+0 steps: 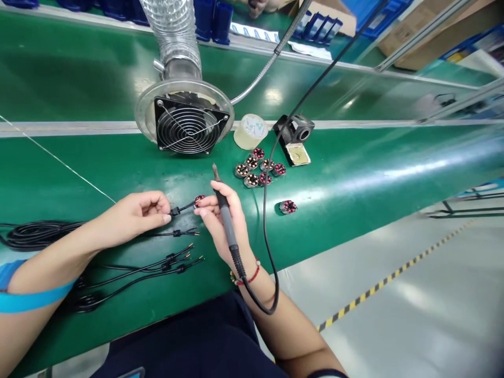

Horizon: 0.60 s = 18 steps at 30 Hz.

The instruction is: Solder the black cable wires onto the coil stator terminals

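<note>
The motor stator (199, 199), seemingly light with delicate windings, rests on the counter (346, 173), steadied at its rim by my right hand (225, 223) gripping the soldering iron (225, 210), my left hand (136, 215) pinching its limp lead wire (183, 207).

Quick tally, here we go: two hands in shot, left hand (136, 215) and right hand (224, 226), and one soldering iron (225, 210). On to the stators (252, 161): seven bunched together on the table (354, 173), one lying off on its own, one more between the hands, so that's nine. Black cables (173, 258) with bared ends: five by my count, though the coils at the far left are hard to separate. One fan (189, 128), one tape roll (250, 130), one iron stand (295, 137).
</note>
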Each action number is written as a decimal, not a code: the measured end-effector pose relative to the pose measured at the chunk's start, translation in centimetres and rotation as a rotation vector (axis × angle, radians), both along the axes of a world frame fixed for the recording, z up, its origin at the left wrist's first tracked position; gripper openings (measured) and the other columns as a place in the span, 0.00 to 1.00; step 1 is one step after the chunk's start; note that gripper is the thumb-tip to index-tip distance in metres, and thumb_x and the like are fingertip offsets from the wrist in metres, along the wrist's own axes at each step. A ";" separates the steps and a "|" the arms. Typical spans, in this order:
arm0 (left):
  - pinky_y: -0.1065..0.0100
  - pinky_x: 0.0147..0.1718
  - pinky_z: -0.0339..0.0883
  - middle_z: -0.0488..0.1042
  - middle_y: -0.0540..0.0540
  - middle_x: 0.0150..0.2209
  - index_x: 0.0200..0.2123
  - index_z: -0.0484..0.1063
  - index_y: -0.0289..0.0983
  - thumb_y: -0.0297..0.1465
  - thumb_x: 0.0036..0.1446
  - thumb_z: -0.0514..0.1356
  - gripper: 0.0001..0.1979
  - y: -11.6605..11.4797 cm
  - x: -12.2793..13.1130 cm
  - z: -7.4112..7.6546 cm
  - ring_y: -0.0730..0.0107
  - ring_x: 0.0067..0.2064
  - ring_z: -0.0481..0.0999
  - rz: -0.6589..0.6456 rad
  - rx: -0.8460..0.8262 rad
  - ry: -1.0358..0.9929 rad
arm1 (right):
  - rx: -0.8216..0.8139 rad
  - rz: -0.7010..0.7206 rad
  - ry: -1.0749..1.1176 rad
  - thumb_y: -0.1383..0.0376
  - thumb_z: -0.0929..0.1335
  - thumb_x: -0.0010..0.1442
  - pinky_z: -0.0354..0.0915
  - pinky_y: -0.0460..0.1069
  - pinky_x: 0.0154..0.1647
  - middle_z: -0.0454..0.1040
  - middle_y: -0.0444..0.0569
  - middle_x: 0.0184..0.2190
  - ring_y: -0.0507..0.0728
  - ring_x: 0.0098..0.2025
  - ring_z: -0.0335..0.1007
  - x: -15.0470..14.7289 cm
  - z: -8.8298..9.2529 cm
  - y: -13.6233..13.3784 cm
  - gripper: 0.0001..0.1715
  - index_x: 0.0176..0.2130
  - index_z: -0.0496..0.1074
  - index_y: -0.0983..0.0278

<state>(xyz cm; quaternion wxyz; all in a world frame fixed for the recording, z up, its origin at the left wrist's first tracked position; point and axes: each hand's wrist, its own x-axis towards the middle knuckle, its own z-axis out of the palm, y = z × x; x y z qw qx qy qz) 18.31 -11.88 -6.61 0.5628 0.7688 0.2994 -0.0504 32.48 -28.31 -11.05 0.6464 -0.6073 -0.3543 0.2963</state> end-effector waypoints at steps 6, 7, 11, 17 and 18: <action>0.72 0.25 0.56 0.60 0.54 0.22 0.27 0.66 0.39 0.46 0.49 0.63 0.17 -0.2 0.0 -0.7 0.74 0.25 0.58 -0.035 -0.010 0.004 | 0.058 -0.029 0.053 0.66 0.67 0.66 0.78 0.50 0.45 0.76 0.43 0.38 0.51 0.39 0.80 -0.3 -0.1 0.6 0.23 0.59 0.62 0.56; 0.72 0.26 0.58 0.62 0.54 0.23 0.29 0.68 0.39 0.47 0.50 0.64 0.17 -0.2 0.0 -0.6 0.73 0.26 0.60 -0.031 -0.019 0.003 | 0.063 -0.031 0.070 0.66 0.68 0.65 0.78 0.50 0.45 0.76 0.42 0.38 0.51 0.38 0.80 -0.3 0.0 0.6 0.23 0.58 0.62 0.56; 0.70 0.26 0.62 0.72 0.48 0.30 0.39 0.75 0.38 0.52 0.56 0.58 0.22 -0.6 0.4 -0.4 0.69 0.29 0.66 0.027 -0.053 -0.039 | 0.089 0.036 0.191 0.66 0.70 0.63 0.78 0.47 0.41 0.76 0.39 0.35 0.49 0.33 0.79 -0.3 0.0 0.7 0.22 0.55 0.64 0.56; 0.71 0.24 0.57 0.63 0.52 0.21 0.26 0.71 0.38 0.52 0.60 0.52 0.24 -2.1 1.4 -0.4 0.72 0.24 0.61 0.011 -0.014 -0.023 | 0.092 0.133 0.232 0.65 0.70 0.62 0.79 0.47 0.36 0.75 0.37 0.34 0.48 0.29 0.77 -0.3 -0.7 1.0 0.26 0.57 0.61 0.55; 0.71 0.24 0.57 0.64 0.52 0.22 0.25 0.70 0.38 0.52 0.60 0.52 0.25 -2.3 1.4 -0.4 0.72 0.24 0.61 0.002 -0.015 -0.025 | 0.090 0.138 0.217 0.65 0.70 0.62 0.79 0.47 0.36 0.74 0.37 0.35 0.48 0.29 0.77 -0.3 -0.8 1.0 0.27 0.58 0.61 0.54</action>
